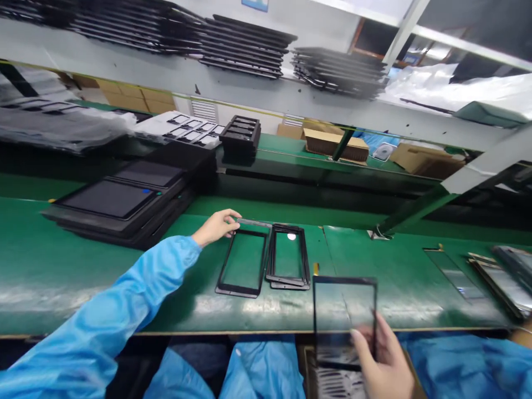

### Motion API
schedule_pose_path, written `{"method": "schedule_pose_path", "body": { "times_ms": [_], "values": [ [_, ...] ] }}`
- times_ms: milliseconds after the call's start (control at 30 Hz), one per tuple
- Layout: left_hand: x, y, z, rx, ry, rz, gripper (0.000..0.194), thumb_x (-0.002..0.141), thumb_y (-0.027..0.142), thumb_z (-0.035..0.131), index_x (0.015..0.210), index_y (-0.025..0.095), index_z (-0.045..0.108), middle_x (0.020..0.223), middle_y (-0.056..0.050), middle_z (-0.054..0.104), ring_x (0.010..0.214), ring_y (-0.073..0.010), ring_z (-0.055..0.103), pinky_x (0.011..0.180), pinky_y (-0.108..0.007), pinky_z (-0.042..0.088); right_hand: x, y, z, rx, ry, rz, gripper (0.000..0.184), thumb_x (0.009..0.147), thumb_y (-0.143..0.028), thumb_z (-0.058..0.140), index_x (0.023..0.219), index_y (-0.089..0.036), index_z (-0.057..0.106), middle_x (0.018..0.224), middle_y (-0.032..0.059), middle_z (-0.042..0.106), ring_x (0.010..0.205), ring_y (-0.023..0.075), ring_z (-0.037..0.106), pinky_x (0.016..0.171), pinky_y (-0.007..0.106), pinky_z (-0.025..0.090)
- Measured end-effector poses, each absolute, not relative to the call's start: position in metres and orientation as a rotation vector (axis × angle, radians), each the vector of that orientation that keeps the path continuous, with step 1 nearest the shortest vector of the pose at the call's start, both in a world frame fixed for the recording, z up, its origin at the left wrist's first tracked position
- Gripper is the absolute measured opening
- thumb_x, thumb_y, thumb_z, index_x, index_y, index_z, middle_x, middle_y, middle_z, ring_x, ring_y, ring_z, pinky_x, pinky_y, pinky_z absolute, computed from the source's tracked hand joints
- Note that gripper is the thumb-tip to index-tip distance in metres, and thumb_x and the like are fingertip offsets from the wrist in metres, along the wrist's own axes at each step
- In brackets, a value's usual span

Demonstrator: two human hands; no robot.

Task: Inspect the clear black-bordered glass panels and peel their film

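My left hand [216, 227] reaches over a green bench top, its fingers at the upper corner of an open black-rimmed frame [241, 263]. A grey strip [254, 223] lies along that frame's far edge, and I cannot tell whether my fingers grip it. Beside this frame sits a small stack of black frames [288, 256]. My right hand [382, 360] holds a clear glass panel with a black border [344, 310] by its near edge, raised above the bench's front lip.
Stacked dark tablet-like panels [112, 202] stand at left on the green bench [266, 313]. Glass panels [502, 280] lie at right, with a single one [454, 272] nearby. A farther green bench carries a black rack [240, 138] and cardboard boxes [336, 143].
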State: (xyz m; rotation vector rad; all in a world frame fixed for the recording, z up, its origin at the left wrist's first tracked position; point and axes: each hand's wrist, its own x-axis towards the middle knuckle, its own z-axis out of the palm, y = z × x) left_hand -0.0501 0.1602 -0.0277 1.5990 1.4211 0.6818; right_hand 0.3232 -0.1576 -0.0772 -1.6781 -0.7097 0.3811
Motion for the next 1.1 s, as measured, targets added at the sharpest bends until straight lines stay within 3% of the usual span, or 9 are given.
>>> {"method": "schedule_pose_path", "body": {
  "times_ms": [33, 100, 167, 400, 567, 733, 900, 1100],
  "values": [
    [-0.052, 0.148, -0.02, 1.56, 1.354, 0.725, 0.042, 0.09, 0.041, 0.08, 0.124, 0.017, 0.073, 0.088, -0.003, 0.073, 0.079, -0.0206, 0.074, 0.072, -0.035, 0.066, 0.305, -0.149, -0.075, -1.601, -0.706, 0.541, 0.075, 0.073, -0.047, 0.094, 0.139, -0.019, 0.072, 0.095, 0.0092, 0.077, 0.079, 0.026, 0.074, 0.071, 0.037, 0.065],
    [-0.055, 0.119, -0.005, 1.491, 1.251, 0.818, 0.051, 0.085, 0.045, 0.08, 0.128, 0.02, 0.074, 0.092, -0.004, 0.074, 0.083, -0.0207, 0.074, 0.073, -0.034, 0.066, 0.27, -0.131, -0.069, -1.468, -0.684, 0.745, 0.074, 0.078, -0.044, 0.092, 0.144, -0.021, 0.069, 0.096, 0.0056, 0.073, 0.066, 0.0173, 0.065, 0.052, 0.026, 0.054],
    [-0.055, 0.089, 0.007, 1.439, 1.195, 0.889, 0.054, 0.083, 0.047, 0.08, 0.13, 0.021, 0.076, 0.099, -0.006, 0.075, 0.085, -0.0206, 0.074, 0.073, -0.032, 0.066, 0.24, -0.117, -0.064, -1.357, -0.682, 0.897, 0.072, 0.079, -0.042, 0.093, 0.143, -0.021, 0.07, 0.095, 0.0045, 0.071, 0.061, 0.013, 0.058, 0.048, 0.023, 0.05],
    [-0.039, 0.018, 0.023, 1.29, 1.047, 1.107, 0.049, 0.083, 0.035, 0.086, 0.13, 0.023, 0.082, 0.091, -0.008, 0.076, 0.08, -0.0213, 0.071, 0.071, -0.031, 0.064, 0.198, -0.101, -0.056, -1.279, -0.697, 1.003, 0.067, 0.081, -0.037, 0.092, 0.143, -0.025, 0.07, 0.098, 0.0028, 0.071, 0.066, 0.0124, 0.058, 0.057, 0.023, 0.052],
    [-0.034, 0.007, 0.024, 1.403, 1.042, 1.273, 0.032, 0.083, 0.027, 0.086, 0.115, 0.027, 0.089, 0.085, -0.006, 0.071, 0.08, -0.021, 0.067, 0.071, -0.029, 0.06, 0.202, -0.102, -0.052, -1.299, -0.722, 1.02, 0.067, 0.081, -0.036, 0.092, 0.144, -0.023, 0.071, 0.095, 0.0031, 0.071, 0.064, 0.0129, 0.057, 0.055, 0.024, 0.052],
    [-0.032, 0.002, 0.026, 1.482, 0.976, 1.304, 0.035, 0.086, 0.017, 0.083, 0.116, 0.034, 0.088, 0.088, -0.003, 0.069, 0.082, -0.0171, 0.065, 0.072, -0.023, 0.057, 0.205, -0.106, -0.049, -1.286, -0.728, 1.074, 0.068, 0.081, -0.036, 0.092, 0.144, -0.024, 0.071, 0.098, 0.0037, 0.071, 0.065, 0.0124, 0.057, 0.054, 0.023, 0.052],
    [-0.029, -0.001, 0.027, 1.506, 0.944, 1.297, 0.037, 0.088, 0.014, 0.081, 0.117, 0.037, 0.088, 0.093, -0.003, 0.071, 0.085, -0.0157, 0.067, 0.072, -0.02, 0.057, 0.201, -0.111, -0.043, -1.297, -0.679, 1.039, 0.066, 0.081, -0.035, 0.091, 0.143, -0.025, 0.072, 0.098, 0.003, 0.07, 0.063, 0.0112, 0.053, 0.053, 0.023, 0.051],
    [-0.025, -0.005, 0.03, 1.385, 0.906, 1.243, 0.032, 0.084, 0.02, 0.086, 0.112, 0.036, 0.089, 0.094, -0.005, 0.071, 0.082, -0.0177, 0.068, 0.067, -0.021, 0.061, 0.203, -0.113, -0.045, -1.316, -0.714, 1.005, 0.068, 0.084, -0.036, 0.089, 0.148, -0.025, 0.068, 0.101, 0.0049, 0.07, 0.069, 0.0144, 0.059, 0.059, 0.025, 0.055]
  ]
}}
